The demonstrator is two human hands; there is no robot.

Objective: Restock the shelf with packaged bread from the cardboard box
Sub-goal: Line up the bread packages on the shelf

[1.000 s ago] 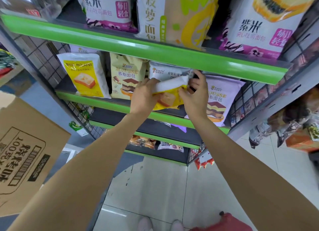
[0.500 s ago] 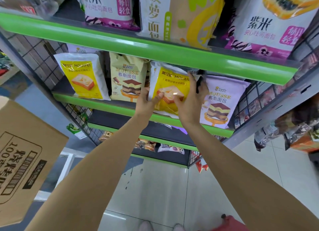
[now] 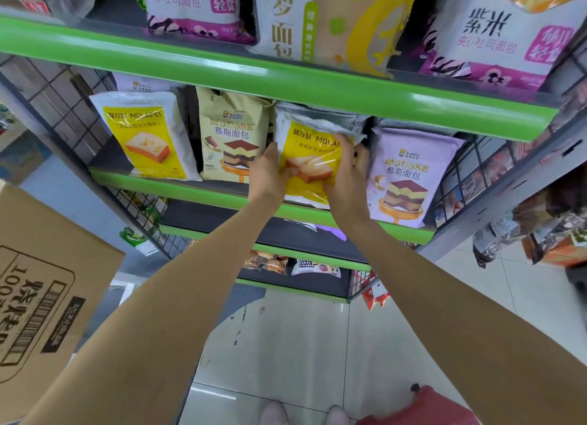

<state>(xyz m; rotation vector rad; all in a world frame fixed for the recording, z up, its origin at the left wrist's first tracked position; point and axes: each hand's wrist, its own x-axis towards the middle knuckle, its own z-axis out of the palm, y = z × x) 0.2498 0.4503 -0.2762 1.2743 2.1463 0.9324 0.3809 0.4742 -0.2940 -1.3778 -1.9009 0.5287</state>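
I have both hands on a yellow bread pack, standing it upright on the middle shelf between the beige mousse pack and the lilac mousse pack. My left hand grips its lower left edge, thumb curled onto the front over the picture of the bread slice. My right hand holds the right side, fingers curled around the edge up near the printed name, with the palm against the lower right corner. The pack's bottom edge hangs just over the green front lip of the shelf, and its top tucks under the green lip of the upper shelf, crumpled there against another pack behind it.

Further left on the same shelf stands a second yellow pack of the same kind, upright and apart from the one I hold, with the beige one between them. Above sit larger bags, two purple-and-white and one tan with yellow print.

The cardboard box is at my lower left, tilted, printed side facing me, well apart from my hands. Below me lies a pale tiled floor
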